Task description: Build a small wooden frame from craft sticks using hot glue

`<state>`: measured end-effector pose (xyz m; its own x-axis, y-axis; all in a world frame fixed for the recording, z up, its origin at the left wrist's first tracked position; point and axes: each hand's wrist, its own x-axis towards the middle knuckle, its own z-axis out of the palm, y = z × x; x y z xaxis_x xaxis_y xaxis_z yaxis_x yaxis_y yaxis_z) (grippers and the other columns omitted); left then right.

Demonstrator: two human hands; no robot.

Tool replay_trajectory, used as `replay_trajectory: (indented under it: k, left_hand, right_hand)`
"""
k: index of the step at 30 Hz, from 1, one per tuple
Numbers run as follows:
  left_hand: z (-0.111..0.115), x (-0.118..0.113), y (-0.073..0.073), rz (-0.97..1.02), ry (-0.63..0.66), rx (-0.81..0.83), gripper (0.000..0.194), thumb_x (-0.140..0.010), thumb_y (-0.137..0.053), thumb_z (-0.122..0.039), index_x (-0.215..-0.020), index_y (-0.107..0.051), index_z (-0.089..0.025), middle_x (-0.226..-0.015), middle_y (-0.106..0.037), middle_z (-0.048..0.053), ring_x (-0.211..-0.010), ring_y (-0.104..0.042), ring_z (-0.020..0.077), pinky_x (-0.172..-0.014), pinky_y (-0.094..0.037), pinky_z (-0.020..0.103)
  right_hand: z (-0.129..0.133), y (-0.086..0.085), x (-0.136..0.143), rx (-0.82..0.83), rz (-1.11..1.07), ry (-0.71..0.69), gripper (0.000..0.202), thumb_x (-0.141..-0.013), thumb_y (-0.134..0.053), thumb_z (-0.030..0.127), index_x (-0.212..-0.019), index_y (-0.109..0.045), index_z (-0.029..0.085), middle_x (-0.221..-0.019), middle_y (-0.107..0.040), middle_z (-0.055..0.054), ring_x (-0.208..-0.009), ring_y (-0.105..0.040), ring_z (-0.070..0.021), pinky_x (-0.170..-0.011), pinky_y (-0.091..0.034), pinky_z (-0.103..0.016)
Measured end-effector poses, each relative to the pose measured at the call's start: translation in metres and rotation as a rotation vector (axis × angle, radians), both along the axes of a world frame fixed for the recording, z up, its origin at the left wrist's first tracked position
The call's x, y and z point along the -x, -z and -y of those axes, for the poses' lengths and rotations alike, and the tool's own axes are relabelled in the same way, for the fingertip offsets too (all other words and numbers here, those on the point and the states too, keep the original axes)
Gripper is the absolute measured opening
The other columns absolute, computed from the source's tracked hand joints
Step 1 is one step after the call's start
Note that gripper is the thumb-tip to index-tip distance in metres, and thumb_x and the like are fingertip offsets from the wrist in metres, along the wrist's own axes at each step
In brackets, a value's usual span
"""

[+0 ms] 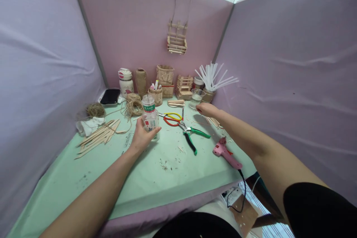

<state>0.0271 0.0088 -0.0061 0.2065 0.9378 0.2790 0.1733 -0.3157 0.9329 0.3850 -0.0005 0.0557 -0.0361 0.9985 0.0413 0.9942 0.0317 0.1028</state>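
My left hand (142, 134) is wrapped round a clear bottle (151, 121) with a green and red band below its neck. The bottle stands upright and its threaded mouth has no cap on it. At the back right, my right hand (205, 110) is closed, its fingers curled downward. Whatever those fingers may hold is hidden. Just behind it stands a clear cup (196, 98), and some thin wooden sticks (214, 122) lie below the wrist. Between my hands are yellow-handled scissors (173, 115), a red-handled pair (171, 121) and green-handled pliers (192, 134).
A pink glue gun (227, 154) lies at the right, its cord running over the table edge. Wooden sticks (100, 135), twine (132, 105) and a phone (110, 97) are at the left. Along the back stand wooden containers (165, 74) and white glue sticks (211, 77).
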Motion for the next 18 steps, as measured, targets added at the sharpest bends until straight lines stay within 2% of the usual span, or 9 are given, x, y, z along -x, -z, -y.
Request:
replay_trajectory:
  k: [2,5,7,8,10,12,15,18]
  left_hand:
    - [-0.002,-0.001,0.003,0.000,0.019,-0.006,0.075,-0.062,-0.080,-0.039,-0.120,-0.036,-0.021,-0.119,-0.055,0.009,-0.108,-0.060,0.0253,-0.094,-0.048,0.043]
    - [-0.004,-0.001,0.005,0.007,0.102,0.009,0.079,-0.060,-0.082,-0.034,-0.120,-0.033,-0.022,-0.120,-0.055,0.009,-0.108,-0.059,0.0250,-0.094,-0.047,0.043]
    - [-0.006,0.000,0.004,0.010,0.205,0.033,0.082,-0.059,-0.082,-0.030,-0.123,-0.030,-0.022,-0.118,-0.056,0.009,-0.109,-0.059,0.0247,-0.095,-0.047,0.043]
    - [-0.007,0.002,0.004,-0.002,0.257,0.040,0.084,-0.059,-0.082,-0.028,-0.124,-0.029,-0.021,-0.118,-0.056,0.009,-0.110,-0.058,0.0247,-0.095,-0.047,0.042]
    - [-0.010,0.007,0.002,-0.044,0.351,0.047,0.085,-0.057,-0.082,-0.024,-0.124,-0.030,-0.021,-0.119,-0.056,0.009,-0.113,-0.057,0.0249,-0.097,-0.046,0.041]
    - [-0.013,0.011,0.001,-0.084,0.422,0.053,0.083,-0.057,-0.082,-0.022,-0.123,-0.033,-0.021,-0.120,-0.055,0.009,-0.113,-0.056,0.0251,-0.098,-0.045,0.041]
    - [-0.015,0.015,0.001,-0.128,0.465,0.054,0.077,-0.057,-0.082,-0.022,-0.120,-0.038,-0.020,-0.118,-0.057,0.009,-0.111,-0.058,0.0262,-0.095,-0.046,0.042]
    - [-0.015,0.015,0.001,-0.164,0.465,0.032,0.078,-0.054,-0.084,-0.024,-0.118,-0.040,-0.020,-0.117,-0.057,0.009,-0.111,-0.057,0.0274,-0.094,-0.046,0.043]
  right_hand:
    - [0.007,-0.015,0.019,-0.122,-0.059,-0.003,0.012,-0.088,-0.047,0.016,-0.089,-0.060,0.017,-0.088,-0.067,-0.010,-0.082,-0.060,-0.0201,-0.069,-0.042,-0.028]
    - [0.028,-0.033,0.063,-0.345,-0.224,-0.022,0.018,-0.095,-0.036,0.023,-0.105,-0.050,0.018,-0.096,-0.064,-0.009,-0.082,-0.059,-0.0180,-0.070,-0.043,-0.028]
    - [0.048,-0.036,0.100,-0.601,-0.701,-0.146,0.011,-0.094,-0.044,0.029,-0.102,-0.047,0.022,-0.089,-0.064,-0.004,-0.074,-0.059,-0.0156,-0.067,-0.046,-0.027]
    - [0.058,-0.033,0.119,-0.634,-0.894,-0.221,0.010,-0.093,-0.047,0.031,-0.099,-0.047,0.023,-0.086,-0.063,-0.002,-0.072,-0.059,-0.0148,-0.067,-0.047,-0.027]
    - [0.074,-0.022,0.154,-0.620,-1.169,-0.313,0.010,-0.090,-0.052,0.031,-0.095,-0.049,0.024,-0.086,-0.064,-0.001,-0.074,-0.061,-0.0146,-0.068,-0.049,-0.028]
    - [0.081,-0.005,0.180,-0.548,-1.316,-0.335,0.009,-0.089,-0.055,0.031,-0.092,-0.050,0.024,-0.084,-0.065,-0.001,-0.074,-0.062,-0.0150,-0.068,-0.050,-0.029]
    - [0.077,0.022,0.199,-0.477,-1.323,-0.350,0.008,-0.088,-0.055,0.031,-0.088,-0.055,0.023,-0.085,-0.067,-0.003,-0.075,-0.062,-0.0156,-0.072,-0.052,-0.031]
    - [0.070,0.040,0.201,-0.465,-1.298,-0.345,0.008,-0.087,-0.056,0.030,-0.086,-0.057,0.023,-0.083,-0.067,-0.003,-0.076,-0.063,-0.0161,-0.074,-0.052,-0.032]
